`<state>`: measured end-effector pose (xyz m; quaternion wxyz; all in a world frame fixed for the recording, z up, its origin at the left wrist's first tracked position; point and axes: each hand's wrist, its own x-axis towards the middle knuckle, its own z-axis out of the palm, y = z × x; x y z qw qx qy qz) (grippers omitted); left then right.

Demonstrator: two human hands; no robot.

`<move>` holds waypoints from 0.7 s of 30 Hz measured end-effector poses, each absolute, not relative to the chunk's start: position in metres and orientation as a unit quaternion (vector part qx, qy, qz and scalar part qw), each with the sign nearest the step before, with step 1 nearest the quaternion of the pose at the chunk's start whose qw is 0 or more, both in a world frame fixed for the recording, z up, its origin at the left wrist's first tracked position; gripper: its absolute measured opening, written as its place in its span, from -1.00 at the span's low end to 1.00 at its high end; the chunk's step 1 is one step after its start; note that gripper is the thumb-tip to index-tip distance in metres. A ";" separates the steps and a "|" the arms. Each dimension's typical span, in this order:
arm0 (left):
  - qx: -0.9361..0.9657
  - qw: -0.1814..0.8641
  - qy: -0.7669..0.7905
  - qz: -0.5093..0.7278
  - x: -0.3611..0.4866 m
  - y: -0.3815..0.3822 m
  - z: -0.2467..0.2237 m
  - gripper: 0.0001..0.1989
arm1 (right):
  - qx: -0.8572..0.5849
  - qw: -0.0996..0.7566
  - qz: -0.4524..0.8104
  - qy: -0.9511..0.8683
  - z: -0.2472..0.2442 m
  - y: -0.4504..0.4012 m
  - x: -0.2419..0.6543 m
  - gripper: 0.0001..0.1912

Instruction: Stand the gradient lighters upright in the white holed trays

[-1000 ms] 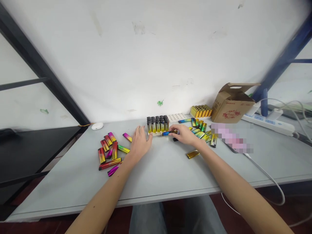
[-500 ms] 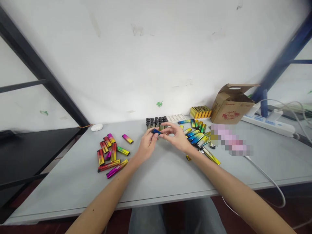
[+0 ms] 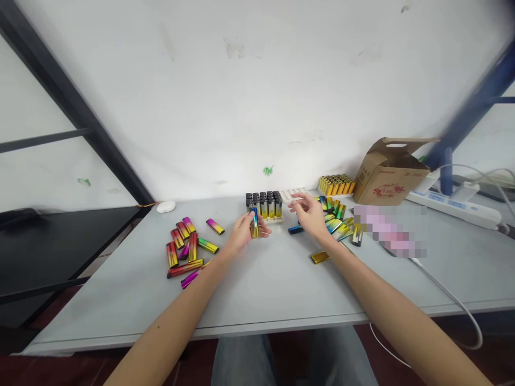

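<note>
My left hand (image 3: 242, 230) is closed around a blue and yellow lighter (image 3: 255, 222), held upright by the thumb. Just behind it, rows of black-topped lighters (image 3: 264, 205) stand in a white holder (image 3: 274, 220). To the right, my right hand (image 3: 309, 214) hovers with bent fingers apart, and I see nothing in it. Beneath and beyond that hand lies a loose heap of shiny blue, green and yellow lighters (image 3: 336, 225), partly hidden by the forearm. A gold lighter (image 3: 319, 257) rests nearer to me.
Red, purple and green-yellow lighters (image 3: 193, 246) lie scattered at left, near a white case (image 3: 166, 207). A white perforated tray (image 3: 295, 193), packed yellow-orange lighters (image 3: 337, 186), an open carton (image 3: 386, 179) and a power strip (image 3: 454, 209) stand along the back and right. A cable (image 3: 450, 305) hangs over the front edge.
Both hands were together on the dark blue lighter. They have separated: my left hand keeps it, now turned upright, while my right hand has let go and moved right.
</note>
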<state>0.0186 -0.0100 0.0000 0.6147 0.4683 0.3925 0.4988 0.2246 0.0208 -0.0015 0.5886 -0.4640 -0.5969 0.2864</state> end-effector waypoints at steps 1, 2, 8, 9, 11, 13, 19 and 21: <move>0.453 0.637 0.381 0.494 0.019 -0.011 0.001 -0.71 | -0.464 0.582 0.281 -0.605 -0.003 0.020 0.224 -0.67; 0.445 0.655 0.371 0.486 0.020 -0.013 0.003 -0.72 | -0.466 0.573 0.270 -0.617 -0.004 0.020 0.223 -0.65; 0.449 0.717 0.346 0.406 0.021 -0.018 0.005 -0.67 | -0.480 0.441 0.107 -0.751 -0.017 0.023 0.230 -0.54; 0.444 0.728 0.340 0.396 0.021 -0.018 0.004 -0.63 | -0.480 0.418 0.090 -0.766 -0.018 0.023 0.231 -0.52; 0.436 0.746 0.327 0.383 0.019 -0.016 0.002 -0.57 | -0.482 0.383 0.075 -0.785 -0.021 0.023 0.231 -0.49; 0.433 0.757 0.317 0.373 0.017 -0.014 0.002 -0.53 | -0.487 0.362 0.072 -0.791 -0.022 0.023 0.231 -0.49; 0.410 0.802 0.286 0.327 0.019 -0.019 0.004 -0.56 | -0.493 0.343 0.070 -0.796 -0.020 0.021 0.230 -0.54; 0.407 0.817 0.276 0.302 0.020 -0.022 0.005 -0.57 | -0.492 0.341 0.069 -0.798 -0.020 0.020 0.229 -0.55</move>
